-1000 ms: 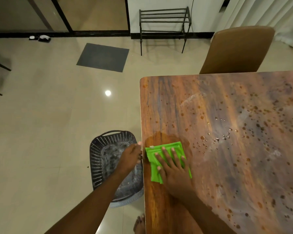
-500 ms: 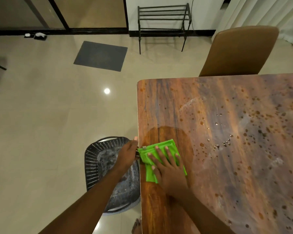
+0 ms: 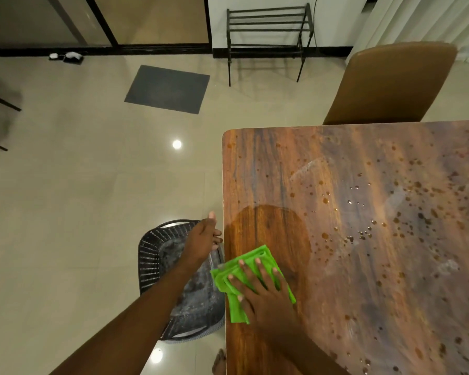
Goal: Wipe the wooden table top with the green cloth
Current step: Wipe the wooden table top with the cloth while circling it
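A folded green cloth (image 3: 237, 277) lies on the wooden table top (image 3: 363, 239) at its left edge, one corner hanging slightly past the rim. My right hand (image 3: 263, 290) presses flat on the cloth with fingers spread. A darker wiped patch sits just beyond the cloth. Droplets and dusty smears cover the table to the right. My left hand (image 3: 203, 239) hovers beside the table's left edge, above a basket, fingers loosely curled and holding nothing.
A dark plastic basket (image 3: 152, 263) stands on the tiled floor against the table's left side, under my left arm. A brown chair (image 3: 390, 82) is at the table's far side. A black metal rack (image 3: 268, 31) and grey mat (image 3: 168, 89) lie further back.
My right hand has slid the cloth along the left edge towards me, leaving a larger dark wiped patch. My left hand stayed beside the edge over the basket.
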